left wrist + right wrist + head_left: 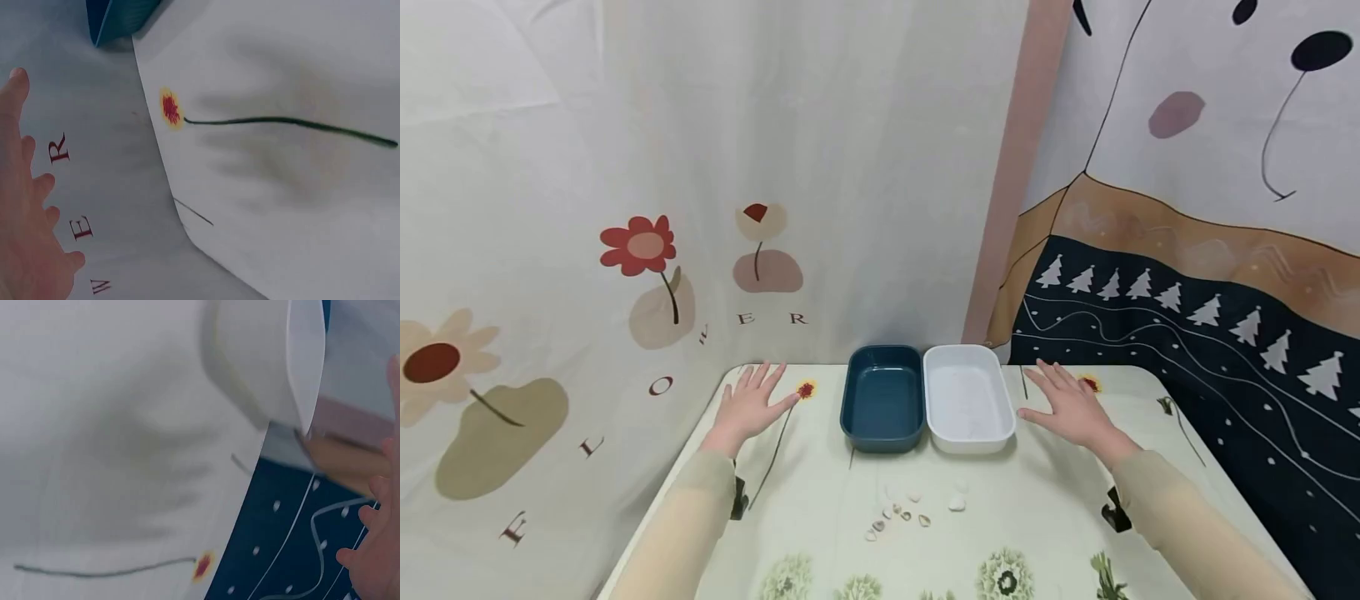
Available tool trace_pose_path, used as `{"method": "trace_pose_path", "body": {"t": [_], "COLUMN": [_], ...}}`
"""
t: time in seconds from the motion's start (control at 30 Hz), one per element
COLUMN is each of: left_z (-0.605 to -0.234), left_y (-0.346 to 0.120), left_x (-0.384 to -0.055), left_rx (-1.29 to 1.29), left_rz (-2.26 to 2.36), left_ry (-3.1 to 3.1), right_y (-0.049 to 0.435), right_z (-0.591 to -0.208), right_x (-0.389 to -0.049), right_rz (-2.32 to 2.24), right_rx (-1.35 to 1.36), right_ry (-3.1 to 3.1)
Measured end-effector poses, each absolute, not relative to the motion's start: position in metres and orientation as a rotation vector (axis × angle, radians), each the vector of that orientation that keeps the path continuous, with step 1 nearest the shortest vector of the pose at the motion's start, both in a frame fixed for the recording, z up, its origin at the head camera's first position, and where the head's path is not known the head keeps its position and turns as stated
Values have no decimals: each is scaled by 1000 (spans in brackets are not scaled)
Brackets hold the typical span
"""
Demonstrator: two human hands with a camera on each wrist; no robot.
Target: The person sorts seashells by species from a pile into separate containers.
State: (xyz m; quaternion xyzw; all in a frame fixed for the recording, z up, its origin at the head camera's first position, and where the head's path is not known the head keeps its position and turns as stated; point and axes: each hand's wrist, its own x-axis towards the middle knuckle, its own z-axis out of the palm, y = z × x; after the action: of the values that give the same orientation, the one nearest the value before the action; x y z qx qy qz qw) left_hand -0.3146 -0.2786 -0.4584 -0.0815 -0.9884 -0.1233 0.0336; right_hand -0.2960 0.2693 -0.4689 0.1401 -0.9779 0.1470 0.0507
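From where I stand, the person's left hand [750,410] hovers with fingers spread apart, holding nothing, left of a dark blue, rounded rectangular dish [882,400]. Their right hand [1073,410], likewise spread and bare, hovers just beside a white, rounded rectangular dish [968,396]. The dishes stand side by side at the far edge of a pale, flower-printed table [808,508]; small brown-and-white shells [924,521] lie scattered nearer the person.
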Motion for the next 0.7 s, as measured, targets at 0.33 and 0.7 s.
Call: {"method": "trace_pose_path", "body": {"t": [0.33,0.7], "left_z": [-470,-485], "left_y": [-246,-219], "left_x": [-311,-314], "left_rx": [-308,-294], "left_rz": [-563,-751], "left_ry": [-3049,-3070], "right_y": [236,205], "right_z": [-484,-509], "right_x": [-267,-236], "right_rz": [609,789], "right_rx": [619,703], "right_ry": [-2860,-2858]}}
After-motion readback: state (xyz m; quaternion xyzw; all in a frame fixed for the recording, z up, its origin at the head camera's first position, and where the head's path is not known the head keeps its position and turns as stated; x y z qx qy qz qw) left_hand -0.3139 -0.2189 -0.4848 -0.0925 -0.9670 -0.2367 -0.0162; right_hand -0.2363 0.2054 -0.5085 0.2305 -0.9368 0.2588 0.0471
